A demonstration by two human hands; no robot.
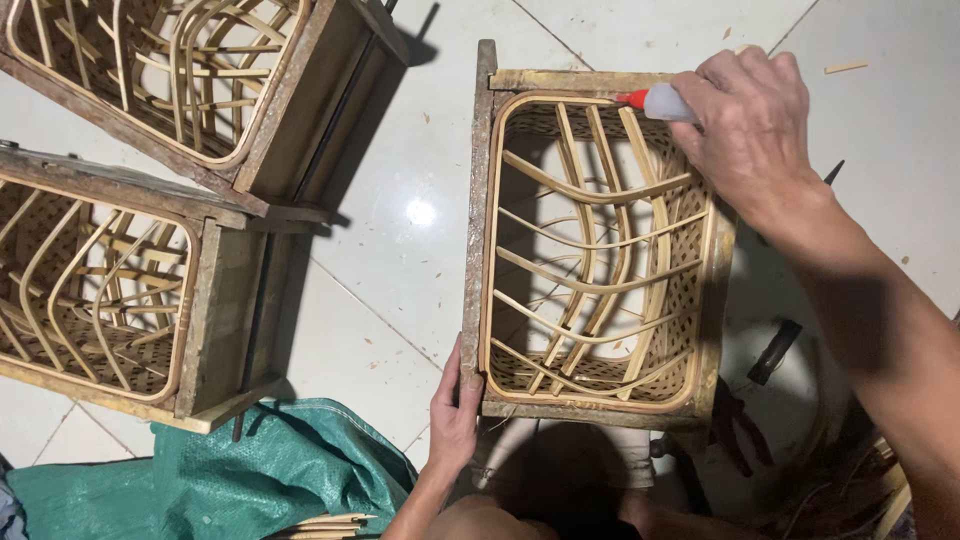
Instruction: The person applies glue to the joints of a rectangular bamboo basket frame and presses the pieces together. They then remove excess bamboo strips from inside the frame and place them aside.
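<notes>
Your right hand (755, 125) is closed around a small glue bottle (662, 102), its red tip touching the far rim of the woven basket (598, 250) set inside a wooden frame (478, 200). Your left hand (455, 415) grips the frame's near left corner, fingers wrapped over the edge. Two more framed baskets (120, 290) lie left, beside a green sack (270, 470) on the tile floor (390, 230).

Three wooden frames with woven baskets (596, 250), one glue bottle (660, 102), one green tarp (250, 470), two hands (750, 125).
</notes>
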